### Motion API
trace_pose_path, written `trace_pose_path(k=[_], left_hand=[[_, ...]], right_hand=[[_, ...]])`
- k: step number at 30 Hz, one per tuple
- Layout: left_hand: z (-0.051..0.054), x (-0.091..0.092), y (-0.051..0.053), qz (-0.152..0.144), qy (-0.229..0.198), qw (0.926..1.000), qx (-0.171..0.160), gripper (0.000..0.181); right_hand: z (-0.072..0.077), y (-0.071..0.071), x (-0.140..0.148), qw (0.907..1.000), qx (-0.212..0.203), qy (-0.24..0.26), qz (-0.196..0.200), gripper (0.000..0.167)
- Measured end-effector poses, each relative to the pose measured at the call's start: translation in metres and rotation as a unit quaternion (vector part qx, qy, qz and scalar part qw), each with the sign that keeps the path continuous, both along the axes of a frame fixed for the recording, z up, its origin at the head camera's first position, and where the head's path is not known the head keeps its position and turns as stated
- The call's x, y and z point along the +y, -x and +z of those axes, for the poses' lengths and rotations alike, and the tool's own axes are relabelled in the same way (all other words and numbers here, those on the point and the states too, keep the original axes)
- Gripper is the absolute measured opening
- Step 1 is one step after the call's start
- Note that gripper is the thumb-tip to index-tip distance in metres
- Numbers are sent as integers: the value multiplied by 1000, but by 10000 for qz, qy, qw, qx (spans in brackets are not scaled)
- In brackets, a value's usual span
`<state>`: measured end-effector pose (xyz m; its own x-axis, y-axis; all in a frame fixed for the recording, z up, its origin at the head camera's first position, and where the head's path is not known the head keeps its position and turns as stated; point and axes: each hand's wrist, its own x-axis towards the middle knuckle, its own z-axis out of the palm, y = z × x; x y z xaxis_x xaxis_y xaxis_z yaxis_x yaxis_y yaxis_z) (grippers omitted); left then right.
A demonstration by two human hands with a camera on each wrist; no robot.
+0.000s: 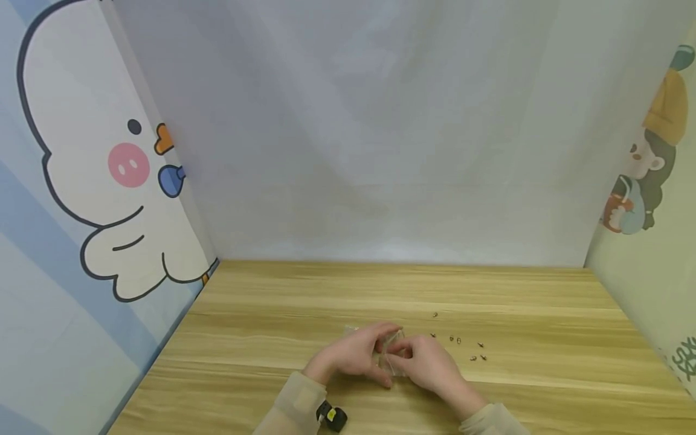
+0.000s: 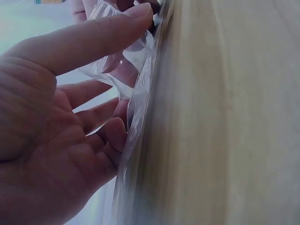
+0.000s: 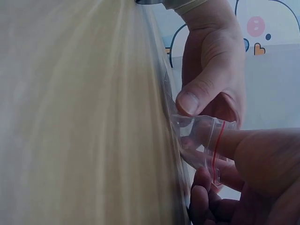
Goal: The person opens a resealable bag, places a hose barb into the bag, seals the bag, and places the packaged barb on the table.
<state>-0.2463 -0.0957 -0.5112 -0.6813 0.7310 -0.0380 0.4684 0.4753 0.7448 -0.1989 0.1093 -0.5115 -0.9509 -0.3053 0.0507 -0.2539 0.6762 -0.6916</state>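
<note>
A small clear zip bag [image 3: 193, 129] with a red strip along its mouth stands between my two hands, low over the wooden table. My left hand [image 1: 356, 351] curves round the bag from the left, its thumb [image 2: 101, 40] and fingers on opposite sides of the plastic. From the right, my right hand [image 1: 432, 364] has thumb and forefinger reaching through the mouth into the bag. The other fingers of that hand [image 3: 201, 190] are curled at the bag's lower edge. Whether anything is between the right fingertips cannot be made out.
Several small metal parts [image 1: 459, 341] lie scattered on the table [image 1: 261, 314] to the right of my hands. A piece of clear plastic [image 1: 350, 330] shows behind the left hand. A black device [image 1: 331, 417] sits by the left wrist. A pale backdrop [image 1: 380, 181] rises behind.
</note>
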Motion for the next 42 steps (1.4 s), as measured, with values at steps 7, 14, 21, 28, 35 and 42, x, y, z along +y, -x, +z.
trace_pose_path(k=[7, 14, 21, 28, 35, 42], left_hand=[[0, 2, -1, 131, -131, 9998, -17, 95], [1, 4, -2, 287, -82, 9994, 175, 88], [0, 3, -2, 289, -215, 9993, -48, 85], [2, 2, -2, 393, -179, 9990, -133, 70], [1, 1, -1, 559, -156, 9979, -275, 66], [0, -1, -2, 534, -349, 9969, -452, 73]], right_hand=[[0, 0, -1, 9999, 10, -149, -71, 13], [2, -2, -1, 9999, -47, -93, -45, 16], [1, 0, 0, 9998, -183, 27, 86, 17], [3, 2, 5, 9989, -306, 194, 307, 16], [7, 2, 8, 9985, -440, 229, 232, 17], [9, 3, 10, 9991, -313, 218, 168, 11]])
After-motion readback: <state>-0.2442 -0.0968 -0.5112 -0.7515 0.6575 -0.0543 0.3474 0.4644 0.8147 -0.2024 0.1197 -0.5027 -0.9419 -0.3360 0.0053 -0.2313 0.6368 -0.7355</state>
